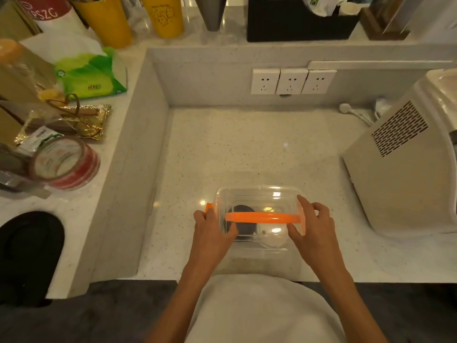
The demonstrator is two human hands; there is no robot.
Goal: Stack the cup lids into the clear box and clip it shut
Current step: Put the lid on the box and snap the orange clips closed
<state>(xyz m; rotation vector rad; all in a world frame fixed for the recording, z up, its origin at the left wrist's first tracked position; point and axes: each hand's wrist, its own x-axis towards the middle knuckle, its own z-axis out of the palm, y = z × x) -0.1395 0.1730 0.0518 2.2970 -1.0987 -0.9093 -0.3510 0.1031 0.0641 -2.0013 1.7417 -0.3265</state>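
The clear box (259,194) stands on the speckled counter near the front edge, its clear cover on top and an orange handle (262,217) lying across it. Through the plastic I see a dark cup lid (243,211) on the left and a clear lid (274,240) on the right. My left hand (212,233) presses against the box's left end, by the orange clip (209,207). At the right end my right hand (314,227) has its thumb and fingers around the orange clip (302,222).
A beige machine (400,169) stands at the right. Three wall sockets (291,80) are on the back wall. A raised ledge on the left holds tape rolls (65,162), a green tissue pack (91,75) and yellow cups (108,21). A white spoon (351,112) lies at the back right.
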